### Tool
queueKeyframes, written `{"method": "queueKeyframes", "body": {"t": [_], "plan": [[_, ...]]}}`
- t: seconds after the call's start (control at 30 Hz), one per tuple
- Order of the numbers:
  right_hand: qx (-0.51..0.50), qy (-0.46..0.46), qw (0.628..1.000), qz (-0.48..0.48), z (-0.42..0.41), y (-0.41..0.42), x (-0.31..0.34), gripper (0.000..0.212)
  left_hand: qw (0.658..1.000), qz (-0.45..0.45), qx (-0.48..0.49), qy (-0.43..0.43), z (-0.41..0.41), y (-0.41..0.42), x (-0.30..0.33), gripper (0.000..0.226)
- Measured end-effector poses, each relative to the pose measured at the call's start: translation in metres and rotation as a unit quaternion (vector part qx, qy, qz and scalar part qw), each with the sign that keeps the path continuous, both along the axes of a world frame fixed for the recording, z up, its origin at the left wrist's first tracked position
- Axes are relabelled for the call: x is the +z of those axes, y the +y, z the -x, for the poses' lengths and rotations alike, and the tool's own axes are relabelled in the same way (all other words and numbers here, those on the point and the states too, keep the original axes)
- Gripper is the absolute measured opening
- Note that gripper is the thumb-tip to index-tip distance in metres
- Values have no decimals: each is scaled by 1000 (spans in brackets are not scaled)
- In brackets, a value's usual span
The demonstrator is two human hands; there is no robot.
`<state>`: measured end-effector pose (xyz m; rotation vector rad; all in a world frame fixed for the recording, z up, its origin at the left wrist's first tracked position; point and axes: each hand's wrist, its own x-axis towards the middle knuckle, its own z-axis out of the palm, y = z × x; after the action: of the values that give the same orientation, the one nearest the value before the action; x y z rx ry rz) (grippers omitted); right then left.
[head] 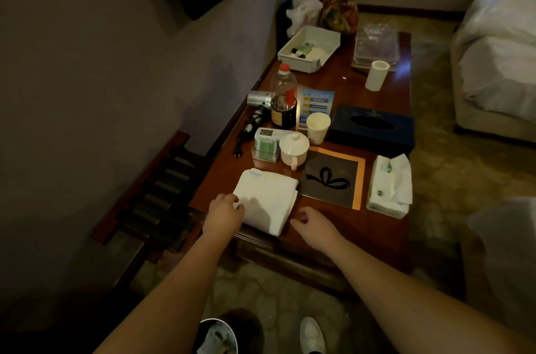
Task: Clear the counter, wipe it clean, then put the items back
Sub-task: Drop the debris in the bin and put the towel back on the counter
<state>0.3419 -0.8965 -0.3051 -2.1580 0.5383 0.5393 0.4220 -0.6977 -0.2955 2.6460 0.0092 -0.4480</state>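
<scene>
A folded white towel lies at the near left end of the dark wooden counter. My left hand rests on the towel's near left corner, fingers touching the cloth. My right hand hovers just right of the towel with fingers loosely curled, holding nothing. Behind the towel stand a white lidded mug, a paper cup, a small box of green packets, a dark bottle and a silver hair dryer. A dark card with an orange border lies right of the towel.
A soft tissue pack, a dark tissue box, a toilet roll, a white tray of toiletries and bags fill the counter. A luggage rack stands left, a bed right, a bin by my feet.
</scene>
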Motion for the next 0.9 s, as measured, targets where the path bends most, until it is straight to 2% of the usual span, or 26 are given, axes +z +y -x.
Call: {"method": "queueKeyframes", "body": {"t": [0.13,0.23,0.47,0.63,0.73,0.83,0.9], "plan": [[-102,54,988,-105,-32,2,-19,61,993,42,88,70,-27,-15,-14,45],[-145,69,975,-151,-47,5,-26,58,986,41,131,95,-40,-21,-25,53],[-225,109,948,-196,-70,13,-42,63,978,24,135,158,-56,-26,-43,61],[-231,127,937,-228,-70,9,-53,68,965,21,168,201,-56,-21,-46,75],[-227,132,926,-271,-63,3,-53,59,937,96,224,252,-41,-20,-40,68],[-225,158,908,-316,-54,-2,-43,47,876,232,293,306,-19,-11,-35,44],[-214,189,895,-343,-46,-6,-32,45,831,304,322,336,-1,0,-32,49]]}}
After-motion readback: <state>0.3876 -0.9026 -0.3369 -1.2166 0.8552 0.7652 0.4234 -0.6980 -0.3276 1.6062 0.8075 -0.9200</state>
